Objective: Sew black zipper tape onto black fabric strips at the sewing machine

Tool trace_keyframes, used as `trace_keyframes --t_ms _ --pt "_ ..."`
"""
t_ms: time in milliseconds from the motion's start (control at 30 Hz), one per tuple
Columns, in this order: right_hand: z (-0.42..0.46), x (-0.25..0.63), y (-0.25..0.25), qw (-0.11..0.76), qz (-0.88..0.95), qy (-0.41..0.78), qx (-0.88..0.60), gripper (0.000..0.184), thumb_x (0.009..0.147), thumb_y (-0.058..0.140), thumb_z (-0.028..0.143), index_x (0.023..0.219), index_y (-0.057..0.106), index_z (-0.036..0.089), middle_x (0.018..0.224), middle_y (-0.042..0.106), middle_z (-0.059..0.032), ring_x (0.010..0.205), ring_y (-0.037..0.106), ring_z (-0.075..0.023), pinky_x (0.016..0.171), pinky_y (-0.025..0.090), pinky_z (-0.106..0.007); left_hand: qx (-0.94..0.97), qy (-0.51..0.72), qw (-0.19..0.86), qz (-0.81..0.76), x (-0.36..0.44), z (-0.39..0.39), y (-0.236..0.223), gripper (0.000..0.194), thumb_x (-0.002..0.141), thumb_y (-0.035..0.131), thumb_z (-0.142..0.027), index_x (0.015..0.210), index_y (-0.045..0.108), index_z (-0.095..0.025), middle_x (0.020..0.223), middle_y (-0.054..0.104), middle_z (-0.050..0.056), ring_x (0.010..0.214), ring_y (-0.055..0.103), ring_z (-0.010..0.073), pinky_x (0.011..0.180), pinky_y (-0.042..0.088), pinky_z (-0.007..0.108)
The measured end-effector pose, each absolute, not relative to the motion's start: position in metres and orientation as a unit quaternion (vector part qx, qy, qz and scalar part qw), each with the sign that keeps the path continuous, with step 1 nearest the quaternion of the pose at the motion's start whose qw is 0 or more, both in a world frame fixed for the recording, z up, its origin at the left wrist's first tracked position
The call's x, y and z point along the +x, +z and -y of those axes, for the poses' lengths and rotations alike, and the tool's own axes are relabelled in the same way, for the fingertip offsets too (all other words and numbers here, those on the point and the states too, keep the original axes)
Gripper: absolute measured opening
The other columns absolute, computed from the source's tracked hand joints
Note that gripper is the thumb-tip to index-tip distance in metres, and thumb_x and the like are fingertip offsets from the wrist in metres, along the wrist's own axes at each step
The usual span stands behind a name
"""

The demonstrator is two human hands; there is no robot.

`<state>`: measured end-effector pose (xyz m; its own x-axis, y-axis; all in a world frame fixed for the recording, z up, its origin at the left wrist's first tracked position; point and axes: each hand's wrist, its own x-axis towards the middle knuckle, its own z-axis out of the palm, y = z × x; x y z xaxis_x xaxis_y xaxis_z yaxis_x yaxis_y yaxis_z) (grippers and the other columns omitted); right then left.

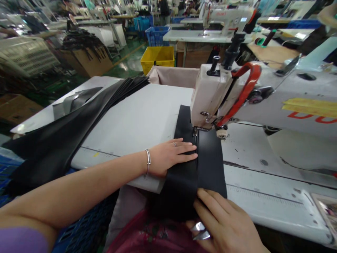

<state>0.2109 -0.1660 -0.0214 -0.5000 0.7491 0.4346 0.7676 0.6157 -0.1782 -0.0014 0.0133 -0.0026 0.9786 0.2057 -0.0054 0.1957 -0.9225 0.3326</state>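
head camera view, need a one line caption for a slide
Left hand flat on black material at a sewing machine, right hand at the near edge, metal snips between its fingers

Dim background, blurred, stretched edges

A sewing machine (209, 96) is standing on the table (137, 121) at frame right; a panel (210, 161) is lying partly beneath it at centre, stacked sheets (89, 117) left, a bin (158, 64) behind at upper centre.
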Motion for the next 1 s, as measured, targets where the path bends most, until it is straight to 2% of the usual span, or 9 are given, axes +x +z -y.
trace_keyframes --t_ms 267,800,900,1000 --pt "0.158 0.216 -0.024 0.246 0.875 -0.011 -0.416 0.028 0.085 0.056 0.032 0.109 0.066 0.020 0.115 0.066 -0.0037 0.104 0.059 -0.0210 0.078 0.052 -0.029 0.985 -0.009 0.133 -0.113 0.001 -0.017 -0.001 0.092 0.066 0.066 -0.025 0.148 0.025 -0.019 0.156 0.021 0.010 0.143 0.020 0.0277 0.119 0.007 0.046" --pt "0.155 0.217 -0.028 0.235 0.874 0.018 -0.424 0.036 0.084 0.056 0.020 0.119 0.061 0.017 0.119 0.063 -0.0061 0.110 0.055 -0.0241 0.084 0.051 -0.034 0.982 0.023 0.149 -0.110 0.001 -0.028 -0.006 0.088 0.071 0.062 -0.025 0.149 0.021 -0.016 0.155 0.023 0.011 0.143 0.021 0.0244 0.120 0.008 0.043" --pt "0.143 0.219 -0.019 0.232 0.871 0.042 -0.430 0.027 0.087 0.051 0.018 0.111 0.063 0.019 0.111 0.064 -0.0058 0.099 0.058 -0.0217 0.079 0.050 -0.033 0.983 0.029 0.140 -0.113 0.000 -0.029 -0.010 0.087 0.073 0.063 -0.027 0.148 0.021 -0.015 0.155 0.023 0.012 0.143 0.020 0.0233 0.120 0.009 0.044" --pt "0.111 0.225 -0.005 0.212 0.849 0.073 -0.478 0.018 0.091 0.047 0.020 0.098 0.064 0.021 0.099 0.063 -0.0044 0.085 0.059 -0.0170 0.073 0.049 -0.031 0.976 0.075 0.176 -0.107 -0.002 -0.031 -0.015 0.073 0.079 0.059 -0.029 0.146 0.030 -0.017 0.151 0.033 0.011 0.141 0.028 0.0224 0.120 0.013 0.045"
